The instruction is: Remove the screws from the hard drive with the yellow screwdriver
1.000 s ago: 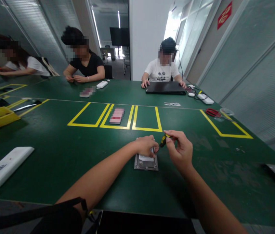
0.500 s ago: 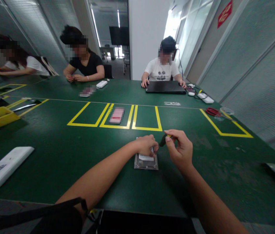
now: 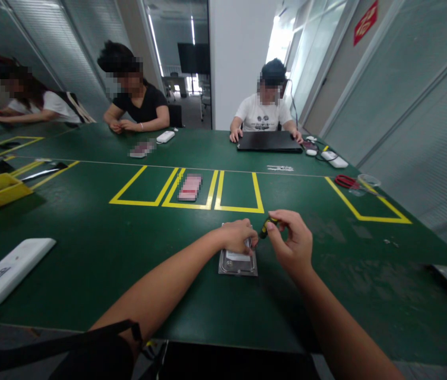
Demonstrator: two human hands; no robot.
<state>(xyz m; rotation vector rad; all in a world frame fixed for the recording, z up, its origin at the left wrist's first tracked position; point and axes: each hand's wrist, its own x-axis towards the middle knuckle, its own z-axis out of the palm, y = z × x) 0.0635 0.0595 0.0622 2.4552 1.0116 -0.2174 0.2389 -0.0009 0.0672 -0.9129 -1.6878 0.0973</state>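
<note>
On the green table in front of me lies a silver hard drive [image 3: 238, 266] with a white label, flat on the surface. My left hand [image 3: 239, 236] rests over its far part, fingers curled down around the right side and covering much of the drive. Just to the right, my right hand [image 3: 292, 237] pinches a short black-and-yellow screwdriver handle [image 3: 264, 228] between thumb and fingers, raised above the table. The handle's lower end points left toward my left fingertips; the tip cannot be made out.
Yellow tape frames [image 3: 239, 208] mark the table beyond my hands, one holding a pink phone [image 3: 190, 188]. A white power bank [image 3: 9, 272] lies at left near yellow bins [image 3: 7, 190]. Red cable [image 3: 345, 181] lies at right. Co-workers sit opposite, one with a black laptop [image 3: 270, 141].
The screwdriver handle has turned in my right fingers, showing more yellow, with the right hand shifted very slightly left. My left hand and the hard drive stay in place.
</note>
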